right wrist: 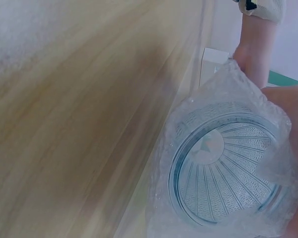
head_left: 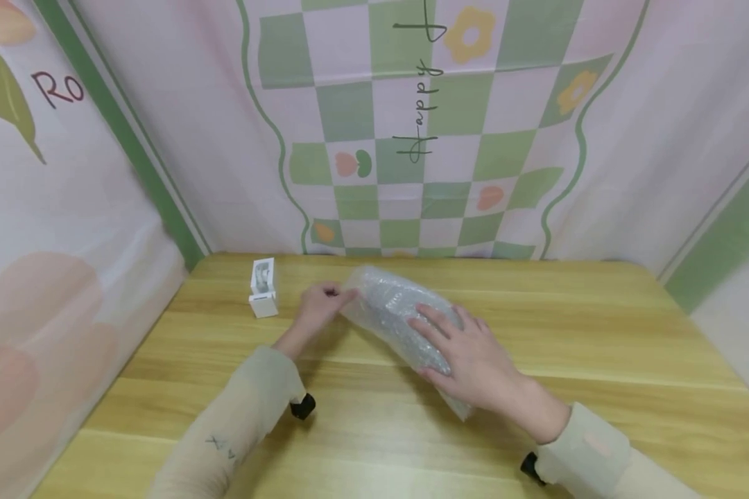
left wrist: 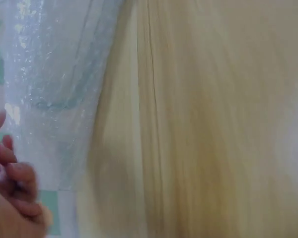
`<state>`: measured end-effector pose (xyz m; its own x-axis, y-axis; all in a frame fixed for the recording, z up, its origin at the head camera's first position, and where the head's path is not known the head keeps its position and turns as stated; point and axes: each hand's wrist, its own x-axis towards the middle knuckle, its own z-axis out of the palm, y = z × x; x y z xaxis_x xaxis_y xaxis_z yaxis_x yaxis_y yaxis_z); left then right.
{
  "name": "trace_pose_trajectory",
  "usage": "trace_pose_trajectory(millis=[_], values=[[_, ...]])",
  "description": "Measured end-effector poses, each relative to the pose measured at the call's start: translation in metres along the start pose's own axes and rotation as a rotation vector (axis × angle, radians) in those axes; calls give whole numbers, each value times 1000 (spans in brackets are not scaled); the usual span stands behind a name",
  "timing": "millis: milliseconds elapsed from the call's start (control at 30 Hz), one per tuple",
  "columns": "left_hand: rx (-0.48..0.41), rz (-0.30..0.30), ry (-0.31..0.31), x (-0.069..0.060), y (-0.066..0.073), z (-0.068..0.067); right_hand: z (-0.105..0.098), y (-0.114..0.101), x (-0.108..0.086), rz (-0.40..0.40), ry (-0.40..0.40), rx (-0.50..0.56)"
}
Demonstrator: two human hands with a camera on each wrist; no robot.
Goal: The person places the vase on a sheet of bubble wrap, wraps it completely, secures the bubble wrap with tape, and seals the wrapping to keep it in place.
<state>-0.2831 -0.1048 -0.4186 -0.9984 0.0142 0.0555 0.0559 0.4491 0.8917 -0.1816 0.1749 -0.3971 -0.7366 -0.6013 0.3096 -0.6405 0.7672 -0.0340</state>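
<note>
A clear ribbed glass vessel (right wrist: 216, 173) lies on its side inside a bubble-wrap bag (head_left: 393, 305). Its round rim faces the right wrist camera, and its ribbed walls show through the open mouth. My right hand (head_left: 474, 353) holds the wrapped glass from above, fingers spread over the top and thumb on the near side. At the far left end of the wrap, my left hand (head_left: 321, 308) pinches the flat corner between thumb and fingers. The left wrist view shows these curled fingers (left wrist: 20, 178) beside the empty end of the bag (left wrist: 49, 148).
A small open white box (head_left: 263, 303) with a pale object inside stands left of my left hand, near the back of the wooden table (head_left: 599, 333). A printed checkered cloth (head_left: 406, 138) hangs directly behind the table.
</note>
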Motion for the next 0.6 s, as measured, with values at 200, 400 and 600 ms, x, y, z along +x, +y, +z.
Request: trace_pose_trajectory(millis=[200, 400, 600], values=[[126, 241, 61, -13, 11, 2, 2, 1, 0, 0, 4, 6], [62, 127, -53, -21, 16, 20, 1, 3, -1, -16, 17, -1], [6, 92, -71, -23, 20, 36, 0, 6, 0, -29, 14, 24]])
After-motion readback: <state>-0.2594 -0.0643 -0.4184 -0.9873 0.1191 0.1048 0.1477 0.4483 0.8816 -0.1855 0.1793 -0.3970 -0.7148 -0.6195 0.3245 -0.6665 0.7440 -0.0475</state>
